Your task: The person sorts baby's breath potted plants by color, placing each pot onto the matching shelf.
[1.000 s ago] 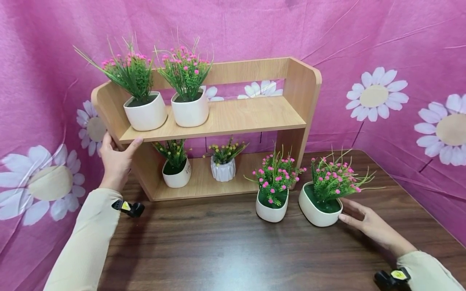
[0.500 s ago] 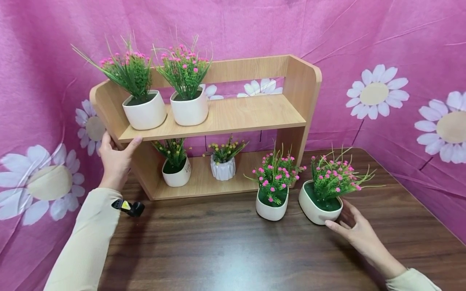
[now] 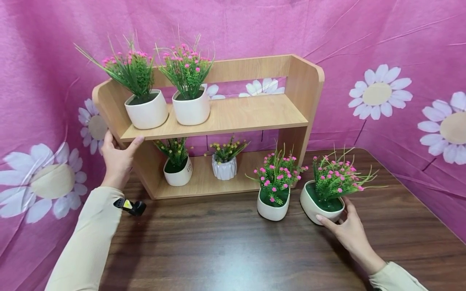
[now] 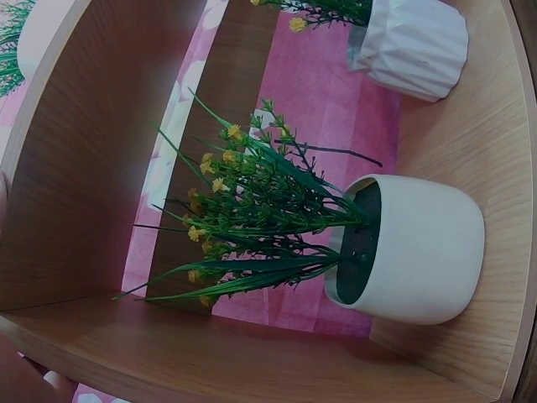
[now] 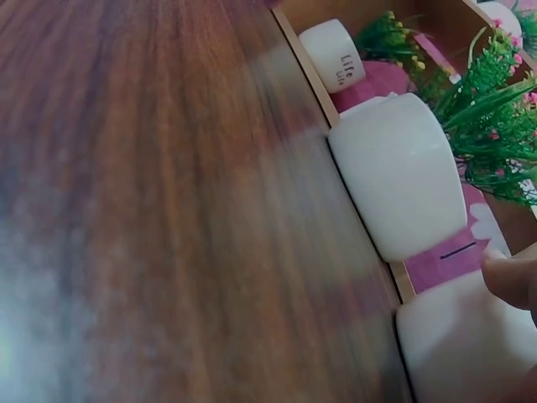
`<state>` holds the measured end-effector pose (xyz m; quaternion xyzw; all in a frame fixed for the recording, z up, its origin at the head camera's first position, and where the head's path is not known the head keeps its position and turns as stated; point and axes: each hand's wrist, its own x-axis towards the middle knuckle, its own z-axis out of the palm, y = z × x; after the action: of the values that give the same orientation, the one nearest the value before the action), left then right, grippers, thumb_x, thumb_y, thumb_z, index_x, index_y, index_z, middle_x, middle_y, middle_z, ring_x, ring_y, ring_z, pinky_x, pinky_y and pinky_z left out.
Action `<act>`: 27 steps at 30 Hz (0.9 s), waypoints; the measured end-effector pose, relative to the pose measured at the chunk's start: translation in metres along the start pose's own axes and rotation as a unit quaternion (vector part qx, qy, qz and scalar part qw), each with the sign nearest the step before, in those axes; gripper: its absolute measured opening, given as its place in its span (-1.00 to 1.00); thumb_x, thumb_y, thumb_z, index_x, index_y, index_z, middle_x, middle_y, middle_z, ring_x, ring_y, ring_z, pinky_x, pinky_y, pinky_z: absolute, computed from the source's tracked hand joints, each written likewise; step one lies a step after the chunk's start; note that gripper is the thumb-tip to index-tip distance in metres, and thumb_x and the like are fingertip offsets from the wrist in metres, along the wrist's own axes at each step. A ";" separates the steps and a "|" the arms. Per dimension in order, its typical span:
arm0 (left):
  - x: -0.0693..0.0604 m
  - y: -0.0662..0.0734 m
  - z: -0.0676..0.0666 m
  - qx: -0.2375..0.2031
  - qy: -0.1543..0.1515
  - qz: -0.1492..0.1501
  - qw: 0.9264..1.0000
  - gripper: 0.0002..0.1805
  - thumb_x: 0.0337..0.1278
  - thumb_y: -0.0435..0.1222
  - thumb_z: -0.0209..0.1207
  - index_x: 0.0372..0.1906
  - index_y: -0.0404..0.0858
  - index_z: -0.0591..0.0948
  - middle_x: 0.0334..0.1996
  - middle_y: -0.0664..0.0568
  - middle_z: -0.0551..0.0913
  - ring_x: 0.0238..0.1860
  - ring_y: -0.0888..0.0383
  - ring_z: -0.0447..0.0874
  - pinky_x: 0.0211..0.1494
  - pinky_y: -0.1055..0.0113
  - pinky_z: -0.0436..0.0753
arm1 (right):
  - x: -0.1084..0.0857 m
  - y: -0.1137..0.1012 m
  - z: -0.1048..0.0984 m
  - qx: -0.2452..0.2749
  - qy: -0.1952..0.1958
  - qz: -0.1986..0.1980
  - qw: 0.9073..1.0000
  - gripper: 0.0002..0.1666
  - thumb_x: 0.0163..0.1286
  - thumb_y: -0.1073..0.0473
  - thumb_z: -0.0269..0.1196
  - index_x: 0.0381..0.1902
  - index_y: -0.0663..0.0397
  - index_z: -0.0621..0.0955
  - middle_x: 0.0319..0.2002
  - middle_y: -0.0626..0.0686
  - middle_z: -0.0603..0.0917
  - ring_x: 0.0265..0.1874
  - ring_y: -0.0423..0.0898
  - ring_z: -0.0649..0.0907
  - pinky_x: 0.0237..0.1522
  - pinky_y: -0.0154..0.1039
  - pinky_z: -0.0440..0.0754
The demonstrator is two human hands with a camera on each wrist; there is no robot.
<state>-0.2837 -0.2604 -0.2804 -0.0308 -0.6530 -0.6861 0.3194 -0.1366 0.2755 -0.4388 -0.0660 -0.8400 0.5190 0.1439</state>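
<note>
At the left of the head view, my left hand (image 3: 118, 161) grips the side panel of a two-tier wooden shelf (image 3: 255, 115). Its thumb lies at the upper board's front edge and its fingers go behind the panel. On the table, my right hand (image 3: 351, 236) holds the rightmost white flower pot (image 3: 309, 205), full of pink artificial flowers, with the thumb on the front and fingers partly hidden at the right side. The right wrist view shows that thumb (image 5: 512, 277) against the pot. Just left of it stands another pink-flowered pot (image 3: 272, 210), apart from my hand.
Two pink-flowered pots, one at the left end (image 3: 147, 113) and one beside it (image 3: 191, 109), stand on the upper board. Below are a yellow-flowered pot (image 4: 428, 252) with lettering and a ribbed white pot (image 3: 224, 169). A pink flowered cloth (image 3: 247, 28) hangs behind the brown table (image 3: 204, 238).
My right hand has moved left and forward round the pot, its thumb passing from the right side to the front. The left hand stays on the shelf; the pots have not moved.
</note>
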 end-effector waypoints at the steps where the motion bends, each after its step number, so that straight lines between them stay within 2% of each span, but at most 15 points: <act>1: 0.000 0.000 0.000 0.001 -0.001 0.000 1.000 -0.15 -0.14 -0.44 0.43 0.35 -0.14 0.33 0.31 -0.11 0.38 0.29 0.11 0.35 0.41 0.30 0.29 | 0.000 0.000 0.001 -0.006 0.005 0.001 1.000 0.21 0.14 0.29 0.41 0.46 0.41 -0.16 0.36 0.53 0.10 0.29 0.35 0.24 -0.08 -0.84 0.22; 10: -0.001 0.000 0.000 0.005 -0.003 0.000 1.000 -0.16 -0.13 -0.41 0.44 0.34 -0.12 0.33 0.30 -0.10 0.39 0.28 0.11 0.36 0.41 0.28 0.31 | 0.001 -0.003 0.004 -0.049 0.040 0.019 0.998 0.16 0.08 0.19 0.47 0.42 0.44 0.01 0.27 0.52 0.25 0.21 0.32 0.37 -0.18 -0.86 0.24; 11: -0.001 0.000 0.000 0.005 -0.002 0.000 1.000 -0.16 -0.13 -0.41 0.44 0.34 -0.12 0.34 0.30 -0.10 0.39 0.28 0.11 0.36 0.40 0.28 0.31 | 0.001 -0.004 0.004 -0.054 0.042 0.019 0.997 0.15 0.08 0.17 0.48 0.41 0.44 0.04 0.26 0.51 0.27 0.19 0.29 0.39 -0.20 -0.85 0.25; 13: -0.001 -0.001 0.000 0.004 -0.001 0.002 1.000 -0.16 -0.14 -0.42 0.43 0.34 -0.13 0.34 0.30 -0.10 0.40 0.28 0.11 0.36 0.40 0.29 0.31 | 0.001 -0.005 0.005 -0.068 0.047 0.019 0.996 0.12 0.06 0.14 0.49 0.38 0.43 0.10 0.21 0.47 0.34 0.07 0.02 0.51 -0.24 -0.83 0.29; 15: 0.000 -0.001 0.000 0.004 -0.001 0.005 1.000 -0.16 -0.14 -0.42 0.43 0.34 -0.14 0.34 0.29 -0.11 0.40 0.27 0.11 0.37 0.40 0.29 0.31 | 0.000 -0.006 0.005 -0.078 0.048 0.019 0.996 0.10 0.05 0.10 0.50 0.35 0.42 0.14 0.17 0.45 0.38 0.01 -0.01 0.53 -0.27 -0.81 0.32; 18: 0.000 -0.002 -0.001 0.001 -0.001 0.007 1.000 -0.17 -0.14 -0.43 0.43 0.33 -0.15 0.34 0.29 -0.12 0.40 0.27 0.11 0.37 0.41 0.29 0.30 | 0.000 -0.006 0.006 -0.087 0.051 0.016 0.995 0.09 0.03 0.08 0.51 0.33 0.42 0.16 0.13 0.44 0.41 -0.02 0.02 0.56 -0.31 -0.79 0.34; 20: 0.000 -0.001 -0.001 0.004 -0.001 0.005 1.000 -0.16 -0.14 -0.43 0.43 0.33 -0.15 0.34 0.29 -0.12 0.40 0.27 0.11 0.37 0.41 0.28 0.29 | 0.000 -0.007 0.007 -0.084 0.051 0.015 0.995 0.09 0.03 0.08 0.51 0.33 0.44 0.16 0.13 0.45 0.40 0.05 0.24 0.50 -0.32 -0.79 0.33; 22: 0.000 -0.001 -0.001 0.008 -0.001 0.003 1.000 -0.16 -0.14 -0.43 0.43 0.34 -0.15 0.34 0.30 -0.12 0.40 0.27 0.12 0.36 0.41 0.29 0.29 | 0.000 -0.007 0.007 -0.082 0.054 0.013 0.995 0.08 0.03 0.09 0.51 0.32 0.44 0.17 0.13 0.44 0.40 0.03 0.22 0.50 -0.31 -0.79 0.35; 25: 0.000 -0.001 -0.001 0.016 -0.002 0.002 1.000 -0.17 -0.13 -0.41 0.43 0.34 -0.15 0.33 0.30 -0.11 0.39 0.28 0.13 0.35 0.42 0.31 0.28 | -0.001 -0.007 0.007 -0.072 0.055 0.009 0.996 0.06 0.02 0.11 0.52 0.31 0.44 0.19 0.13 0.43 0.39 -0.08 -0.14 0.55 -0.29 -0.79 0.37; 27: 0.000 -0.001 -0.001 0.018 -0.001 0.002 1.000 -0.17 -0.12 -0.41 0.43 0.34 -0.15 0.33 0.31 -0.10 0.39 0.28 0.14 0.34 0.42 0.32 0.27 | -0.001 -0.008 0.007 -0.066 0.058 0.004 0.996 0.05 0.01 0.13 0.52 0.30 0.43 0.20 0.12 0.42 0.40 -0.18 -0.43 0.49 -0.29 -0.77 0.39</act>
<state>-0.2838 -0.2612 -0.2815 -0.0268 -0.6657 -0.6734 0.3204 -0.1373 0.2660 -0.4351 -0.1092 -0.8625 0.4581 0.1854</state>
